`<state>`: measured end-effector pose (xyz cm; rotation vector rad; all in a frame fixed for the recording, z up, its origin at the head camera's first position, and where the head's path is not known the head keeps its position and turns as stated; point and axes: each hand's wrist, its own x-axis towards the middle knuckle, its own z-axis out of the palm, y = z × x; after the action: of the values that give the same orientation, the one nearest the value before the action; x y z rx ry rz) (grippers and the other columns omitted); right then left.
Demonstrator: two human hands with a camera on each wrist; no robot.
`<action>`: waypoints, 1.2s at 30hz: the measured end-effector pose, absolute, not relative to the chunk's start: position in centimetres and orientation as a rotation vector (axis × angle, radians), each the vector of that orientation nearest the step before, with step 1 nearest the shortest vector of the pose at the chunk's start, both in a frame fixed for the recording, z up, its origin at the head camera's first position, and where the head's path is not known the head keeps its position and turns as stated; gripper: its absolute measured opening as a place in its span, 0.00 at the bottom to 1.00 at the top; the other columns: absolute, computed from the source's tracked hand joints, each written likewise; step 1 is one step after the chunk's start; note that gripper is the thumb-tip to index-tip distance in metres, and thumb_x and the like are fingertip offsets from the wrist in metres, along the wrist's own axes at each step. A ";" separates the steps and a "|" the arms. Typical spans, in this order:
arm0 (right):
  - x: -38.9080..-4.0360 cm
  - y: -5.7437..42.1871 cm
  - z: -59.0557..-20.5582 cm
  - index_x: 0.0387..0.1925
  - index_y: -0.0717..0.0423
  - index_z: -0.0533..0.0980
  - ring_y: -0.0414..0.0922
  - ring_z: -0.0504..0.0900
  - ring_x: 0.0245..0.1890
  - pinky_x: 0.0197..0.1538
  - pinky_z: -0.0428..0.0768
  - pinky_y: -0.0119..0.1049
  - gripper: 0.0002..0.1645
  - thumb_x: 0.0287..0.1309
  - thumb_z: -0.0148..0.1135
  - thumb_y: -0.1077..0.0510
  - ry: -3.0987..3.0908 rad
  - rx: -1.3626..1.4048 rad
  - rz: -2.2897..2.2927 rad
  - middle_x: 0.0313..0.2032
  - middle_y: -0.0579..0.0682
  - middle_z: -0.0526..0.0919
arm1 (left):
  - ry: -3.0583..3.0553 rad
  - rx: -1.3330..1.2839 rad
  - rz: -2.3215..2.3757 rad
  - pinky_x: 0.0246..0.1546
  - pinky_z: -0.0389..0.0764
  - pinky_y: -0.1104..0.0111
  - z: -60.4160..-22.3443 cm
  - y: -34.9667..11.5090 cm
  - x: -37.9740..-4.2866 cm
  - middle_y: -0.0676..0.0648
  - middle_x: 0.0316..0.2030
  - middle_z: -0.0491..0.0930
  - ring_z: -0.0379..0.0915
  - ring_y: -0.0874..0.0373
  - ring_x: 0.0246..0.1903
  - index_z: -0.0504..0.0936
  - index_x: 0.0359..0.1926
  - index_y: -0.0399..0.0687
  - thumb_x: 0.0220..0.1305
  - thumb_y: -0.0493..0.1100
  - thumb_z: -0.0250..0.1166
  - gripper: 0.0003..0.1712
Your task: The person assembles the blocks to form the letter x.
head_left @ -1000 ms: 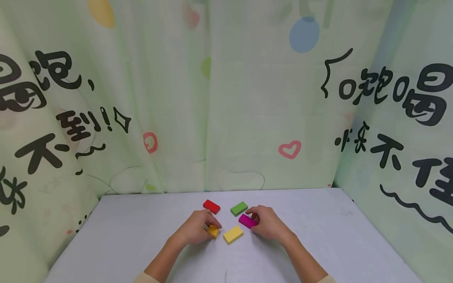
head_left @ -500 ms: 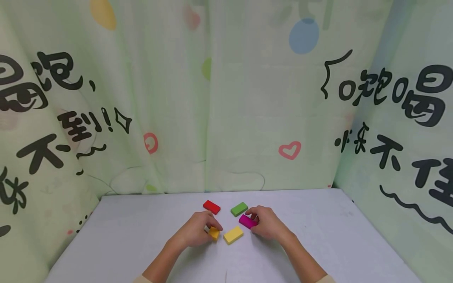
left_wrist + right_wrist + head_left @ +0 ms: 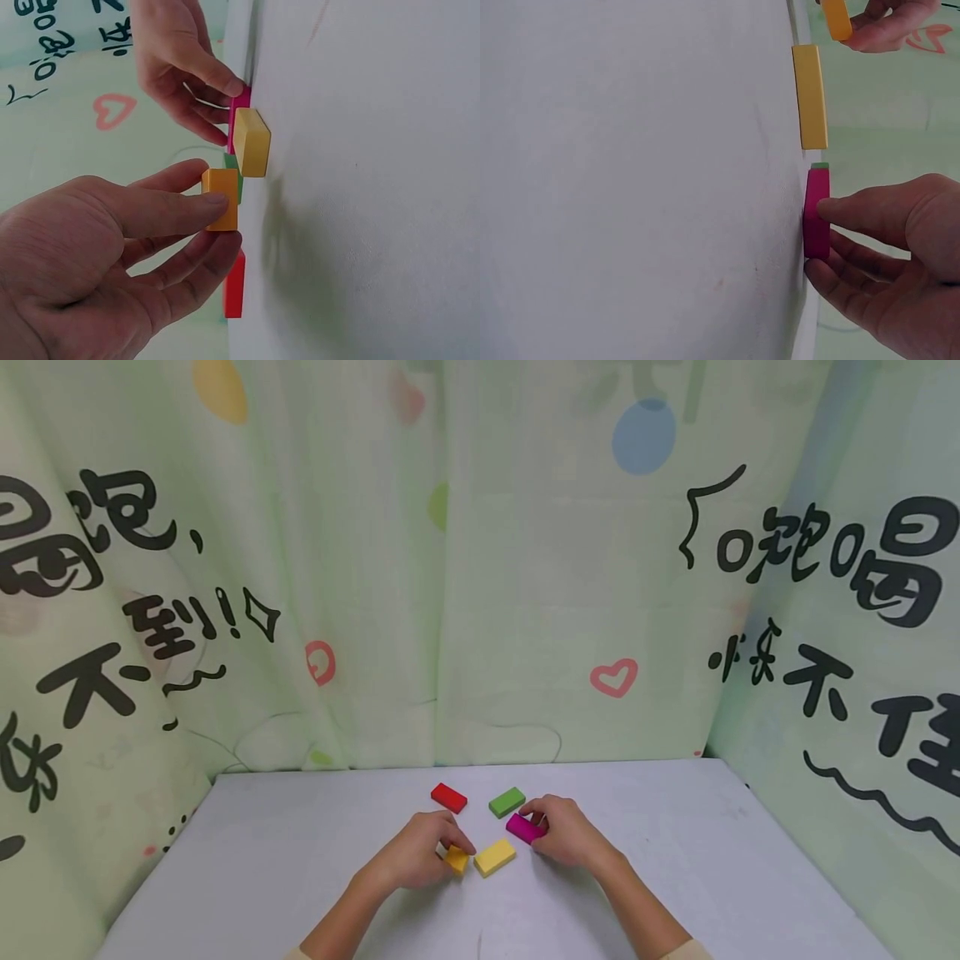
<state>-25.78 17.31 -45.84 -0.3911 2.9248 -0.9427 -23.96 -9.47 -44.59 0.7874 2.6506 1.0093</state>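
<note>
Between thumb and fingers my left hand (image 3: 420, 852) pinches an orange block (image 3: 222, 199), held just left of a pale yellow block (image 3: 495, 858) that lies on the table. On the other side my right hand (image 3: 566, 833) grips a magenta block (image 3: 817, 214) at its right end, with the thumb on its near face. Behind these lie a red block (image 3: 448, 798) at the back left and a green block (image 3: 507, 802) at the back right. In the right wrist view the green one is mostly hidden behind the magenta one.
A white-covered table (image 3: 300, 827) carries all the blocks. Pale green curtains (image 3: 517, 610) with printed lettering and hearts hang behind it and along both sides.
My left hand has shifted slightly right and toward me with the orange block, closer to the yellow block. The right hand and the other blocks stay put.
</note>
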 end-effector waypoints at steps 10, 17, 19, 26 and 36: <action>-25.8 17.2 -45.8 0.50 0.58 0.85 0.44 0.78 0.37 0.43 0.82 0.39 0.23 0.50 0.76 0.70 2.932 -0.408 -0.926 0.37 0.49 0.82 | 2.622 0.825 0.998 0.39 0.81 0.77 -44.9 -8.9 -23.5 0.58 0.36 0.80 0.75 0.64 0.40 0.94 0.41 0.54 0.58 0.31 0.75 0.14; -25.8 17.1 -45.8 0.50 0.57 0.85 0.44 0.78 0.38 0.44 0.84 0.40 0.23 0.50 0.76 0.69 2.929 -0.380 -0.924 0.38 0.48 0.82 | 2.607 0.876 0.980 0.39 0.82 0.77 -44.6 -8.4 -23.2 0.59 0.36 0.81 0.75 0.66 0.40 0.94 0.42 0.54 0.57 0.32 0.76 0.14; -25.7 17.2 -45.7 0.50 0.57 0.85 0.44 0.78 0.38 0.44 0.84 0.40 0.23 0.50 0.77 0.69 2.929 -0.376 -0.925 0.38 0.48 0.82 | 2.593 0.889 0.985 0.39 0.82 0.78 -44.6 -8.1 -23.1 0.59 0.36 0.81 0.75 0.67 0.40 0.94 0.43 0.54 0.57 0.33 0.76 0.14; -25.6 17.1 -45.6 0.50 0.56 0.85 0.44 0.78 0.39 0.45 0.85 0.41 0.23 0.50 0.77 0.68 2.923 -0.367 -0.911 0.38 0.48 0.83 | 2.555 0.922 0.988 0.39 0.82 0.79 -44.8 -7.2 -22.6 0.61 0.36 0.80 0.75 0.70 0.40 0.94 0.42 0.55 0.58 0.34 0.77 0.13; -25.9 17.2 -45.9 0.52 0.55 0.84 0.45 0.78 0.41 0.47 0.86 0.43 0.25 0.49 0.79 0.67 2.910 -0.354 -0.918 0.39 0.48 0.82 | 2.510 0.896 0.951 0.40 0.82 0.78 -44.8 -6.1 -22.2 0.62 0.36 0.80 0.75 0.71 0.40 0.94 0.43 0.57 0.58 0.33 0.76 0.15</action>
<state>-25.92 17.17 -45.86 -0.3541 2.9105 -0.9176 -22.20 -6.08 -44.82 0.8955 2.5103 0.9514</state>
